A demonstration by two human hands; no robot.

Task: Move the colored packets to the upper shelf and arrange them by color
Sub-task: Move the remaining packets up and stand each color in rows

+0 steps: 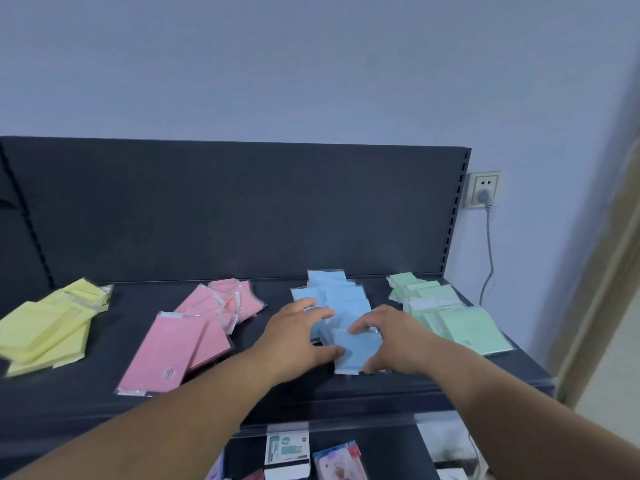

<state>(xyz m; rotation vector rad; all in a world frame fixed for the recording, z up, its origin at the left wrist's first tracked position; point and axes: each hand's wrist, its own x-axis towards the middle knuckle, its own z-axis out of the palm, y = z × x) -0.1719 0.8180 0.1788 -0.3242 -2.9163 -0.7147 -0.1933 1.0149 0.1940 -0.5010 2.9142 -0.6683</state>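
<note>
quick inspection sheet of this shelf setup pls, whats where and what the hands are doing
surface: dark upper shelf, packets lie flat in four colour groups
job's things: left to right yellow packets, pink packets, blue packets, green packets; piles loose, untidy
clutter: boxed goods on the lower shelf
grippers: left hand rests spread on the blue packets; right hand pinches the front one
cables: grey cable plugged into wall socket, right of shelf
surroundings: dark back panel, pale wall
</note>
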